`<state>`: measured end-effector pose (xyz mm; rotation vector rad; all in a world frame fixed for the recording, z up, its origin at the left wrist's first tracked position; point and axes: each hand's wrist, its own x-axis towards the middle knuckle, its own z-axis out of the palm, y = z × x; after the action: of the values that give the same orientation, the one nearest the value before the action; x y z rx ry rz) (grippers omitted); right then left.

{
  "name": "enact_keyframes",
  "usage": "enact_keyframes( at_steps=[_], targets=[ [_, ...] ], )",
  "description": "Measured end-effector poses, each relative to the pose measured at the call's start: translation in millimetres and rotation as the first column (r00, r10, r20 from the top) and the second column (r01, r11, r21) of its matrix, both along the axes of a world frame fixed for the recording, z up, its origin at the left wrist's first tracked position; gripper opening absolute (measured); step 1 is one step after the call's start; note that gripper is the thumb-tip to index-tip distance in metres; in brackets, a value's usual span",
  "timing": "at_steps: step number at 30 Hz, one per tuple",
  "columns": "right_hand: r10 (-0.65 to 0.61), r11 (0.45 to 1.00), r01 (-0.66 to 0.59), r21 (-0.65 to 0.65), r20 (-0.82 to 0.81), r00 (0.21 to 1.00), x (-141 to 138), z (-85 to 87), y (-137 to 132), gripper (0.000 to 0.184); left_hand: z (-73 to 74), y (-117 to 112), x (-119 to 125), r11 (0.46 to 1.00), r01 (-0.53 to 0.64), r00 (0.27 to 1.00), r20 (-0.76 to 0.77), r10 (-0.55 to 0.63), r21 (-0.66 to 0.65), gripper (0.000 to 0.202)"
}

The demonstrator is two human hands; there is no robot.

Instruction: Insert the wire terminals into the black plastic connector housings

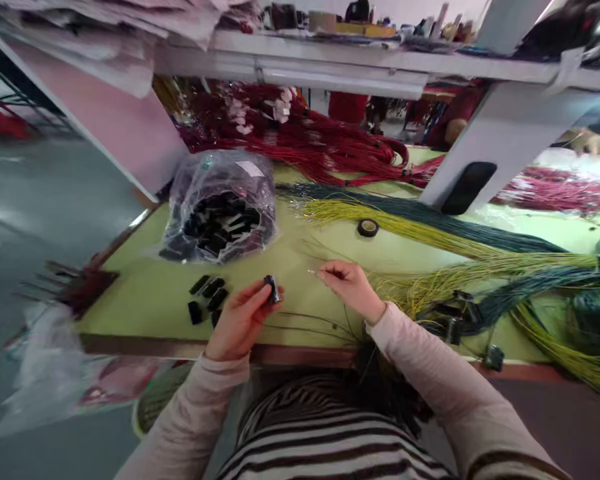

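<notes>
My left hand (pixel 240 320) is shut on a small black plastic connector (pixel 273 289), held up between thumb and fingers above the table. My right hand (pixel 349 287) pinches a thin wire (pixel 313 272), whose bare tip points left toward that connector, a small gap apart. Several loose black connectors (pixel 207 298) lie on the pale green tabletop (pixel 130 300) just left of my left hand. Thin yellow and dark wire bundles (pixel 430 287) spread out to the right of my right hand.
A clear plastic bag of black connectors (pixel 220 207) stands beyond my hands. A roll of black tape (pixel 368 227) lies among the wires, with red wire bundles (pixel 300 137) behind. A white shelf (pixel 330 60) and its post (pixel 500 140) rise at the far side. A co-worker's hand (pixel 585 142) shows far right.
</notes>
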<state>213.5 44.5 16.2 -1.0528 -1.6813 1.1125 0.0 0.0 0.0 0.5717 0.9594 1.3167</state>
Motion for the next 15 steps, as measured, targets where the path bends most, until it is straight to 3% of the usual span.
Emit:
enact_keyframes(
  at_steps=[4,11,15],
  targets=[
    [0.076,0.997,-0.078,0.028,0.069,0.995,-2.2,2.9,-6.2,0.021,2.9,-0.3,10.5,0.998,0.052,0.999,-0.008,-0.053,-0.037,0.023],
    [0.075,0.995,-0.082,0.053,0.125,0.989,-4.6,1.4,-7.8,0.021,9.3,-0.6,3.8,1.000,-0.002,1.000,-0.010,0.002,-0.006,0.022],
    [0.127,0.988,-0.138,0.075,0.140,0.982,-8.3,4.7,-12.4,0.017,4.8,-2.1,8.6,0.997,0.080,0.996,0.029,-0.080,-0.011,0.022]
  ],
)
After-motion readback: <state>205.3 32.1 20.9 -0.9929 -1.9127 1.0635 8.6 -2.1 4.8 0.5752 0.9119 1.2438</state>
